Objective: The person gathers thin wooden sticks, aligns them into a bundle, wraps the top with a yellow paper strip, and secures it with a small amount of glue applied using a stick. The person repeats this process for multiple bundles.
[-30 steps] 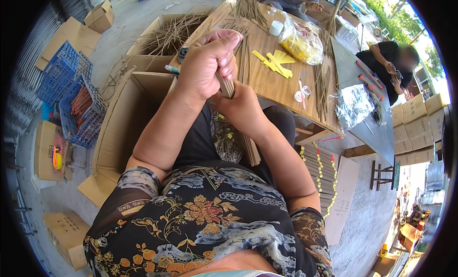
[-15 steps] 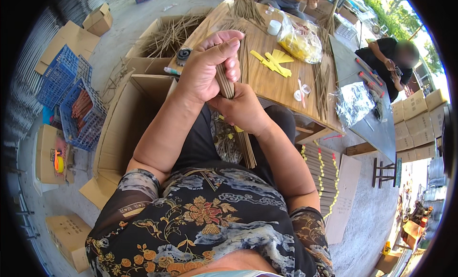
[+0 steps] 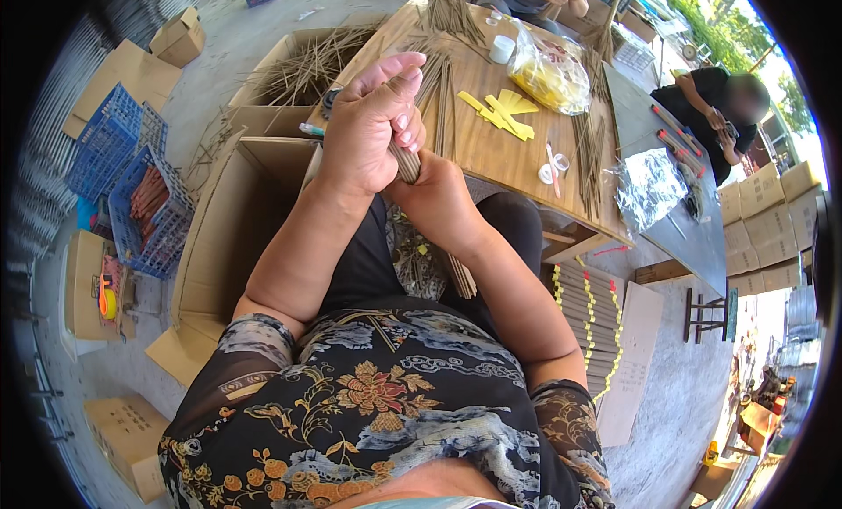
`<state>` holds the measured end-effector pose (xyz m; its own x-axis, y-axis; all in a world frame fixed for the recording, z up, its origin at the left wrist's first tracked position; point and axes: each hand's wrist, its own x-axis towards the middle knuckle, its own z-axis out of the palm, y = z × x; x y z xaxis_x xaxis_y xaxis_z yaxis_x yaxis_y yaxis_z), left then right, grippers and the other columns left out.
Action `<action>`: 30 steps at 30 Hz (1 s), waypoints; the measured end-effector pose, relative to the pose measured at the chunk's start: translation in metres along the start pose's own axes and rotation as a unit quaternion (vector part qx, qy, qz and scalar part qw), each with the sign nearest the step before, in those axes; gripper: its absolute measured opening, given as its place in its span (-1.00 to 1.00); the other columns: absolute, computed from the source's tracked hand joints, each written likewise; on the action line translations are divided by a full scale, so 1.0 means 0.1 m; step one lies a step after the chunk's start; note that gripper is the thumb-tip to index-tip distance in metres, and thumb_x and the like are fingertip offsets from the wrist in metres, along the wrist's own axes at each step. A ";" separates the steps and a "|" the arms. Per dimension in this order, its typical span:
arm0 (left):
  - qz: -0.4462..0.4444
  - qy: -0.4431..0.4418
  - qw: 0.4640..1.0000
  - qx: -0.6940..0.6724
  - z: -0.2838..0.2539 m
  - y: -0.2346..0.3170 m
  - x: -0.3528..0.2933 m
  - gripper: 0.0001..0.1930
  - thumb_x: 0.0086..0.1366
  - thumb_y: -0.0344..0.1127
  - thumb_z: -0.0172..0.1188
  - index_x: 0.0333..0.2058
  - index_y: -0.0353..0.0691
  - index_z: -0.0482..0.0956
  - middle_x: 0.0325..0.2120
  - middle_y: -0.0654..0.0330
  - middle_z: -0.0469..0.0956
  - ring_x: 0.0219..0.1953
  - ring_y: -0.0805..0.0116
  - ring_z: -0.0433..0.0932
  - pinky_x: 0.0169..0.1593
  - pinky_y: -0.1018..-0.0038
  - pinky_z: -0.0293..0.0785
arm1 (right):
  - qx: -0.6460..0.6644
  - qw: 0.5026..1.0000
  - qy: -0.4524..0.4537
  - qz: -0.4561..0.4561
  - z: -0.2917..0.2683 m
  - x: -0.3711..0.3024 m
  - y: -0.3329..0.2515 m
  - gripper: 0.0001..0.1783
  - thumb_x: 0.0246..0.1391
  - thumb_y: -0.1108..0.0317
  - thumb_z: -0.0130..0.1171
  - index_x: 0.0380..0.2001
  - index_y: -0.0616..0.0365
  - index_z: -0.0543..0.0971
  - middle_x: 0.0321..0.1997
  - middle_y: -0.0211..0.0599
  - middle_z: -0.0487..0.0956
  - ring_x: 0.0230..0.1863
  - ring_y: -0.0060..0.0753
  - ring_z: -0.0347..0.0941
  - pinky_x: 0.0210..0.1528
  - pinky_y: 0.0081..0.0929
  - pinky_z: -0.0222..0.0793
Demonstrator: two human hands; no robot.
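Note:
Between my two hands a bundle of thin brown sticks (image 3: pixel 407 165) is held at a slant, its lower end showing beneath my right forearm, over my lap. My left hand (image 3: pixel 370 123) is wrapped round the upper part, thumb pointing up and across. Just below it, my right hand (image 3: pixel 437 200) grips the same bundle, its fingers mostly hidden behind the palm. Past my hands, more loose sticks (image 3: pixel 436 88) lie on the wooden table (image 3: pixel 478 154). Several yellow paper strips (image 3: pixel 502 113) are on the table to the right.
An open cardboard box (image 3: pixel 210 246) stands at my left, beside blue baskets (image 3: pixel 149 215). Another box holds loose sticks (image 3: pixel 307 66). A plastic bag (image 3: pixel 548 75) and small white tub (image 3: pixel 502 49) sit on the table. Banded stick bundles (image 3: pixel 588 320) lie at right. A co-worker (image 3: pixel 710 110) sits beyond.
Both hands have shifted slightly, the left one leftward. My right hand has turned and covers more of the bundle, and less of its lower end shows.

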<state>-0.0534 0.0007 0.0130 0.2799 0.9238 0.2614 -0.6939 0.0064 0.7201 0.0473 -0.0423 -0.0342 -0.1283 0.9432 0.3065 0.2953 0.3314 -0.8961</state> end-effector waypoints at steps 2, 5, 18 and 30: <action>-0.003 -0.018 1.000 0.003 0.00 0.01 0.01 -0.74 0.16 -0.33 0.11 -0.18 -0.30 0.40 -0.80 0.41 0.17 -0.79 0.61 0.16 -0.68 0.63 0.15 | 0.027 0.999 -0.026 0.016 -0.01 0.01 0.00 -0.84 -0.15 0.44 0.10 -0.48 0.31 0.42 -0.56 -0.01 0.49 -0.47 -0.20 0.49 -0.39 -0.38 0.35; -0.008 -0.033 0.999 0.014 -0.02 0.01 0.02 -0.74 0.18 -0.34 0.09 -0.17 -0.30 0.41 -0.80 0.41 0.17 -0.79 0.61 0.16 -0.68 0.64 0.14 | 0.091 0.986 -0.105 0.089 -0.09 0.06 -0.01 -0.85 -0.14 0.45 0.13 -0.49 0.31 0.44 -0.61 -0.18 0.47 -0.52 -0.49 0.42 -0.45 -0.52 0.32; 0.062 -0.143 0.986 0.055 -0.06 0.01 0.05 -0.21 0.16 0.01 0.08 0.16 -0.35 -0.10 -0.29 -0.03 0.43 -0.25 0.17 0.47 -0.07 0.30 0.38 | 0.054 0.996 0.002 0.070 -0.09 0.05 -0.01 -0.78 -0.17 0.43 0.10 -0.41 0.33 0.44 -0.54 0.09 0.50 -0.45 -0.10 0.49 -0.37 -0.33 0.36; -0.008 0.003 1.000 0.011 0.08 0.00 -0.07 -0.64 0.13 -0.33 0.17 -0.13 -0.35 0.36 -0.80 0.39 0.18 -0.78 0.60 0.17 -0.68 0.64 0.14 | 0.044 0.998 -0.015 0.037 -0.01 -0.01 0.00 -0.82 -0.19 0.45 0.11 -0.48 0.35 0.44 -0.50 0.12 0.49 -0.35 -0.04 0.50 -0.33 -0.38 0.36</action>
<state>-0.0502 -0.0085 0.0159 0.2866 0.9260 0.2458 -0.6744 0.0128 0.7383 0.0482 -0.0430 -0.0339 -0.1388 0.9633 0.2297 0.2203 0.2562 -0.9412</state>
